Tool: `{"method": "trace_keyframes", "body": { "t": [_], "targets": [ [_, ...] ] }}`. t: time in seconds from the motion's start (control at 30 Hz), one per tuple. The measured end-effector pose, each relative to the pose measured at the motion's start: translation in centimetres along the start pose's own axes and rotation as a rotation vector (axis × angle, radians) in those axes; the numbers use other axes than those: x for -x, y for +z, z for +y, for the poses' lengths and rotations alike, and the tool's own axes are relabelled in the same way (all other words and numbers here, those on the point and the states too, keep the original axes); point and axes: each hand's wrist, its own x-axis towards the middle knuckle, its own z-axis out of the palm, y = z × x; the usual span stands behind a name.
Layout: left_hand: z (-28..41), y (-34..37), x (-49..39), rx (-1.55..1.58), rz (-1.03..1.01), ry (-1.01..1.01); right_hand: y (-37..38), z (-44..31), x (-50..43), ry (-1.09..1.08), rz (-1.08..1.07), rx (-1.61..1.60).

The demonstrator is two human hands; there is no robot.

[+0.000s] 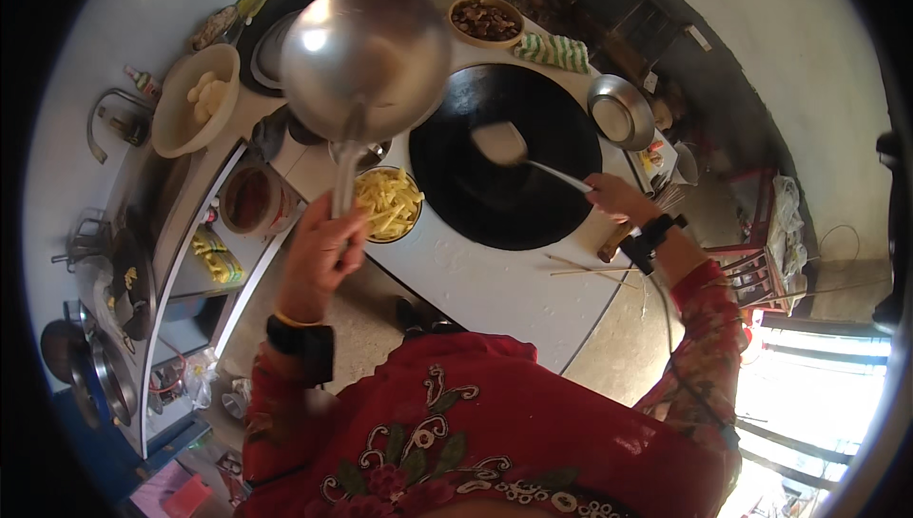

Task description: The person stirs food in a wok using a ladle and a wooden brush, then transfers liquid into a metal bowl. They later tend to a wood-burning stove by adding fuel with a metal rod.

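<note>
My left hand [327, 254] grips the handle of a large round steel ladle [371, 54], raised close to the camera. Whether the ladle holds anything cannot be made out. My right hand [622, 198] holds a wok spatula [503, 143] by its metal handle, with the blade over the big black wok [492, 215] set into the white-tiled stove top [485, 290]. No food shows in the wok. Beside it, behind my left hand, stands a bowl of cut potato strips [391, 205]. A metal bowl [372, 154] behind it is partly hidden by the ladle.
A bowl of brown pieces [486, 21], a green-striped cloth [553, 52] and a steel basin [620, 113] rim the wok. Thin sticks [592, 272] lie at the stove's right edge. On the left are a pale basin [196, 100] with white round items and an open shelf [214, 261].
</note>
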Motion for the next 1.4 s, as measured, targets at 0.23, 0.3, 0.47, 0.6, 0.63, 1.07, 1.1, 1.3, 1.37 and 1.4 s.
{"method": "trace_keyframes", "body": {
  "t": [0.23,0.3,0.47,0.6,0.63,1.07,1.1,1.3,1.37,1.4],
  "targets": [
    [1.9,-8.9,4.6,-0.038,0.356,0.12,-8.6,-4.6,0.6,-0.082,-0.226,0.74],
    [1.0,-11.0,5.6,0.019,0.418,0.095,-9.4,-5.4,0.4,-0.092,-0.314,0.823],
    [-1.4,-13.9,8.0,0.08,0.552,-0.009,-5.4,-1.7,-1.2,-0.193,-0.167,0.759],
    [-3.2,-13.2,9.4,0.135,0.573,-0.036,2.5,0.6,-3.1,-0.097,0.011,0.573],
    [-3.3,-13.0,9.4,0.162,0.539,-0.013,4.4,0.5,-3.6,-0.011,0.057,0.493],
    [-0.9,-5.2,4.0,0.106,0.373,0.0,-2.9,-2.9,-7.8,-0.408,0.397,0.867],
    [-0.8,-4.4,3.6,0.107,0.362,0.009,-3.7,-3.5,-7.5,-0.482,0.426,0.951],
    [-1.0,-2.3,1.2,0.092,0.215,-0.021,-7.4,-6.3,-3.9,-0.438,0.211,1.126],
    [-1.3,-2.1,0.6,0.075,0.202,-0.026,-9.5,-5.2,-2.4,-0.455,0.161,1.124],
    [-1.4,-2.0,0.5,0.081,0.184,-0.031,-10.4,-4.3,-1.8,-0.464,0.135,1.122]
  ]
}}
